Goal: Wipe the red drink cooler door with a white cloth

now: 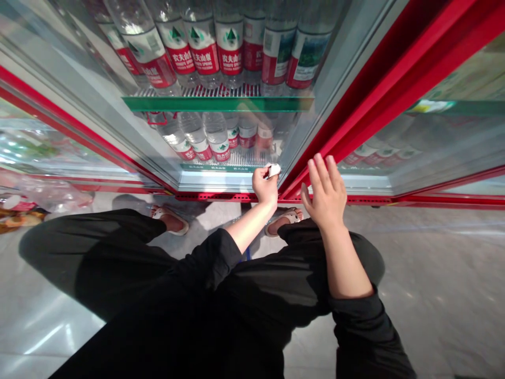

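At the lower right corner of a drinks cooler's glass front, my left hand (pixel 265 185) is closed around a small white object (pixel 274 169). Its kind is unclear; it could be a folded tissue or cloth. My right hand (pixel 325 192) is raised flat, fingers stretched and slightly apart, beside the red door frame (pixel 335 126). Whether its palm touches the frame cannot be told. Beyond my left hand, water bottles (pixel 216 137) with red and white labels stand on the lower shelf. More labelled bottles (pixel 230 50) fill the shelf above, behind its green edge strip (pixel 221 103).
Neighbouring cooler sections with bottles (pixel 379 153) lie to the right. At the left, plastic-wrapped goods (pixel 51 195) rest on the grey tiled floor (pixel 434 273). My sandalled feet (pixel 171 220) are close to the cooler's red base (pixel 221 197), with my bent knees spread wide.
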`<act>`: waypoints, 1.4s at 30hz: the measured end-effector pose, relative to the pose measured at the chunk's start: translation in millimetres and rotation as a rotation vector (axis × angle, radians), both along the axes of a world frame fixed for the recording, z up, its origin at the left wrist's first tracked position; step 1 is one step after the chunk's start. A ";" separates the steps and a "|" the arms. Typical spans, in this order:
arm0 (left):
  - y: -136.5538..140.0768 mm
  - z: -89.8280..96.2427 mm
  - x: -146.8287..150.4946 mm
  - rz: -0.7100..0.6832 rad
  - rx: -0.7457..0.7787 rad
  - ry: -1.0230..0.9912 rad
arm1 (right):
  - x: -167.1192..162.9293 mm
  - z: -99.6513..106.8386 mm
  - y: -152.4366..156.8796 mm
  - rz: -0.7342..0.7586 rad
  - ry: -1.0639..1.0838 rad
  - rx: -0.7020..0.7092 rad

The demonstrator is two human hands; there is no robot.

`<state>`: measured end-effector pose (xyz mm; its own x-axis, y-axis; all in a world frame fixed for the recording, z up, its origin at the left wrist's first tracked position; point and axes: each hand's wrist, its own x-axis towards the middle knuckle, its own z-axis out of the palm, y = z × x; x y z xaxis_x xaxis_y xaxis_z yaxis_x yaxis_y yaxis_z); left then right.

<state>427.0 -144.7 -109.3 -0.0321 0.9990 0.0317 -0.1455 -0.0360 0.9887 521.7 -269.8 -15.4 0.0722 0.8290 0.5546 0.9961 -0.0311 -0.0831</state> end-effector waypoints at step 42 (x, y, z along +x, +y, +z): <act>-16.3 -0.6 6.3 -0.058 -0.041 0.084 | -5.5 -69.3 18.9 -0.190 0.224 -0.084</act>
